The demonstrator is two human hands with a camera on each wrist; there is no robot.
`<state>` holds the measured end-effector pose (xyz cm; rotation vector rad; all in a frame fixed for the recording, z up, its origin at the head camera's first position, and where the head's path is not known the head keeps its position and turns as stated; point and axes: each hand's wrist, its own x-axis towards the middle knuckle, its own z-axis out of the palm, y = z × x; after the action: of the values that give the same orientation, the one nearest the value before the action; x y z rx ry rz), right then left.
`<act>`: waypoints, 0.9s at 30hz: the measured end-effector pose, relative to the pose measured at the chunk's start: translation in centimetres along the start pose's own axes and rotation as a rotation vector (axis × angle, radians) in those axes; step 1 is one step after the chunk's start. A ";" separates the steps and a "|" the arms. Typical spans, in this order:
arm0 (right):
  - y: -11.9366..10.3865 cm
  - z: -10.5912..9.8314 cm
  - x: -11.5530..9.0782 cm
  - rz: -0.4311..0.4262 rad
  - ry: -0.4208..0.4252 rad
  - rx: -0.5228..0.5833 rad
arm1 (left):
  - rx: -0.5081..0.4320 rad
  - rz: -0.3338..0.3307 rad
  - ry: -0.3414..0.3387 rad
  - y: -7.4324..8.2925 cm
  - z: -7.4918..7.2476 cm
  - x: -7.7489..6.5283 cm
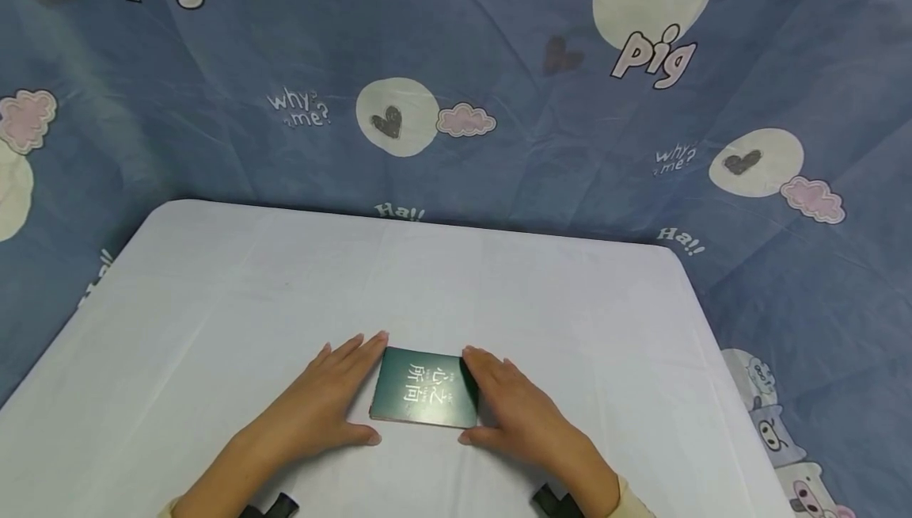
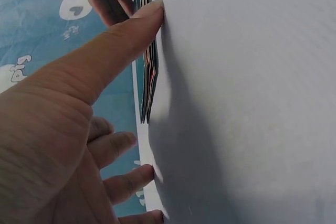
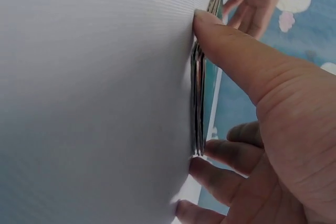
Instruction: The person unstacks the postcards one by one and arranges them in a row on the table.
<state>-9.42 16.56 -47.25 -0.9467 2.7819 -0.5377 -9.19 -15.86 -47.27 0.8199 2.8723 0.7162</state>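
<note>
A small dark green booklet (image 1: 424,389) with white characters on its cover lies flat on the white table. My left hand (image 1: 321,403) frames its left end, fingers fairly straight beside the far corner and thumb out near the front corner. At the right end, my right hand (image 1: 523,411) has its fingertips at the far corner and its thumb by the near one. Several thin layers show along the booklet's edge (image 2: 151,77) in the left wrist view. In the right wrist view, the thumb crosses in front of the layered edge (image 3: 198,103).
A white cloth-like surface covers the table (image 1: 399,280). Behind it and at both sides hangs a blue printed cloth (image 1: 499,169) with clouds, hearts and lettering. Black devices (image 1: 281,506) sit by both wrists.
</note>
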 end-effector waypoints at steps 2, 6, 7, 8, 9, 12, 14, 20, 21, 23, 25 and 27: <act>0.0 -0.1 0.1 0.008 0.001 0.012 | -0.004 -0.001 -0.003 0.0 0.0 0.1; -0.1 -0.1 0.0 0.020 -0.007 0.033 | -0.016 -0.005 -0.020 0.0 0.0 0.2; -0.1 -0.1 0.0 0.021 -0.008 0.036 | -0.019 -0.006 -0.023 0.1 0.0 0.1; -0.1 -0.1 0.0 0.022 -0.009 0.039 | -0.020 -0.007 -0.027 0.1 0.0 0.1; -0.1 0.0 0.0 0.024 -0.009 0.041 | -0.022 -0.008 -0.029 0.1 0.0 0.1; -0.1 0.0 -0.1 0.028 -0.003 0.041 | -0.026 -0.009 -0.027 0.1 -0.1 0.1; -0.1 0.0 -0.1 0.030 0.001 0.041 | -0.030 -0.009 -0.025 0.1 -0.1 0.1; -0.1 0.0 0.0 0.033 0.001 0.041 | -0.040 -0.011 -0.030 0.0 0.0 0.1; -0.1 -0.1 0.0 0.034 0.001 0.040 | -0.042 -0.011 -0.030 0.0 0.0 0.1; -0.1 -0.1 0.0 0.034 0.001 0.040 | -0.040 -0.009 -0.026 0.0 0.0 0.1; -0.1 -0.1 0.0 0.035 0.002 0.041 | -0.034 -0.008 -0.020 -0.1 0.0 0.1; -0.1 -0.1 0.0 0.035 0.004 0.042 | -0.022 -0.008 -0.013 -0.1 0.1 0.1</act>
<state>-9.41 16.47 -47.11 -0.8871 2.7734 -0.5914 -9.32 -15.79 -47.37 0.8075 2.8498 0.7374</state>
